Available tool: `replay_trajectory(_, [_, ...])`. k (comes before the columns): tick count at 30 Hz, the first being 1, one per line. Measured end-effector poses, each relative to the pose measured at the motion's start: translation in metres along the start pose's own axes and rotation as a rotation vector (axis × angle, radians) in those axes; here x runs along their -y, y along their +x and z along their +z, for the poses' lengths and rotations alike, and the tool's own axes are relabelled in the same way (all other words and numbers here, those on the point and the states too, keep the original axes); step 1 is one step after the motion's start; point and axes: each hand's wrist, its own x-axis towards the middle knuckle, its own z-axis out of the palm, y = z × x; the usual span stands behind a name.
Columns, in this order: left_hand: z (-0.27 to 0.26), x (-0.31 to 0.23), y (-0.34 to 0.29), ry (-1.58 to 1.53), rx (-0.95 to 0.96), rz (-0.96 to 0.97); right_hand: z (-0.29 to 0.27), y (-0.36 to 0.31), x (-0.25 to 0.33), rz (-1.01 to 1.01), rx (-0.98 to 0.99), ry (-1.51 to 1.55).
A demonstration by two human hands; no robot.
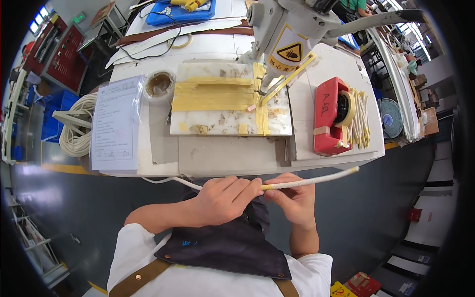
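A thin white cord (319, 178) runs across both my hands in front of the table's edge. Yellow tape wraps it in the gap between my hands, and its right tip is yellowish too. My left hand (228, 199) is closed around the cord just left of the tape. With thumb and fingers, my right hand (293, 199) pinches it just right of the tape. To the left the cord trails past the table edge toward a coil of white cord (78, 129). Beyond my hands lies a stained white block (222, 119) with yellow tape strips, beneath a grey machine head (282, 49).
A red tape dispenser (324, 116) stands at the right beside several cut cord pieces (360, 119). At the left are a printed sheet (116, 123) and a round tub (159, 86) of brown stuff. A blue tray (180, 12) sits at the back. Someone in green is at the far right.
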Motion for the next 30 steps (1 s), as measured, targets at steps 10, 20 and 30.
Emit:
replay_trajectory(10, [-0.008, 0.016, 0.008, -1.403, 0.496, -1.009, -0.011, 0.017, -0.009, -0.042, 0.148, 0.025])
replay_trajectory(20, [-0.008, -0.001, 0.012, -0.927, 0.211, -0.824, -0.004, 0.029, -0.028, 0.032, 0.024, 0.192])
replay_trajectory(30, [-0.010, 0.014, 0.012, -1.147, 0.422, -1.079, 0.004, 0.042, -0.034, 0.110, 0.245, 0.606])
